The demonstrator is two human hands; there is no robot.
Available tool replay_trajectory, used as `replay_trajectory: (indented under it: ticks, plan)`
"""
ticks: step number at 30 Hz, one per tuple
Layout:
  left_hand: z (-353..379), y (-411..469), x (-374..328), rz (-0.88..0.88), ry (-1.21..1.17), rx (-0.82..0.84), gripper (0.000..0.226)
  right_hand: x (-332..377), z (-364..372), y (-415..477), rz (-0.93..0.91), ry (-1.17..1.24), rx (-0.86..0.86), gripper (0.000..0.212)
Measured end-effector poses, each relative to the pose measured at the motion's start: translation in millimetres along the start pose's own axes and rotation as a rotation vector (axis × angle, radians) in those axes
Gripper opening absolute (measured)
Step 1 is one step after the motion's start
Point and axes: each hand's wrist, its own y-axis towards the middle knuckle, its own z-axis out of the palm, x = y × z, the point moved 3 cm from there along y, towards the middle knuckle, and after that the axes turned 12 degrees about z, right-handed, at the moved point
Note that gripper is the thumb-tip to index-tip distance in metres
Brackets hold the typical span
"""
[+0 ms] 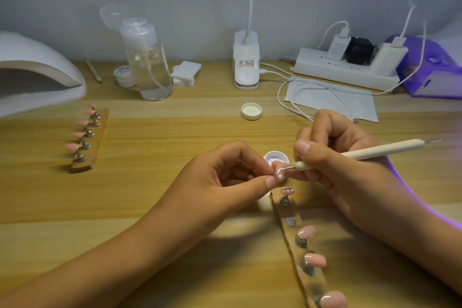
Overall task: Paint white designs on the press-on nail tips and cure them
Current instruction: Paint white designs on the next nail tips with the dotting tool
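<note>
Pink nail tip [277, 175] sits just toward 5 o'clock of centre, pinched by thumb and forefinger of the left hand [225, 170] — the right hand [337, 157] grips a white dotting pen [375, 151], its metal point touching the tip. More tips [315, 260] stand on a strip [291, 237] at 5 o'clock.

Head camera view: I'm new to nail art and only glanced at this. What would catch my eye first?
The two hands at centre: the left hand pinches a small nail tip while the right hand holds a white dotting pen to it. Below them a holder strip carries pink nail tips; a white curing lamp sits far left.
</note>
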Motion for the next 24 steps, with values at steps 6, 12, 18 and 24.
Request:
replay_trajectory:
  ticks: [6,12,18,24]
  plan:
    - [-0.2,-0.1,0.3,0.008,-0.002,0.008,0.010,-0.2,-3.5,2.7,-0.021,0.048,-0.025,0.018]
    - [-1.2,-0.8,2.6,-0.019,-0.014,-0.002,0.006,6.0,-18.2,6.1,-0.071,-0.260,-0.281,0.016]
    - [-1.7,-1.2,1.8,-0.012,-0.002,-0.001,0.006,2.2,-7.7,5.1,-0.190,-0.640,-0.222,0.018]
    - [-1.3,-0.7,1.6,-0.019,-0.003,-0.005,0.006,-1.3,-10.2,6.4,-0.189,-0.715,-0.227,0.020]
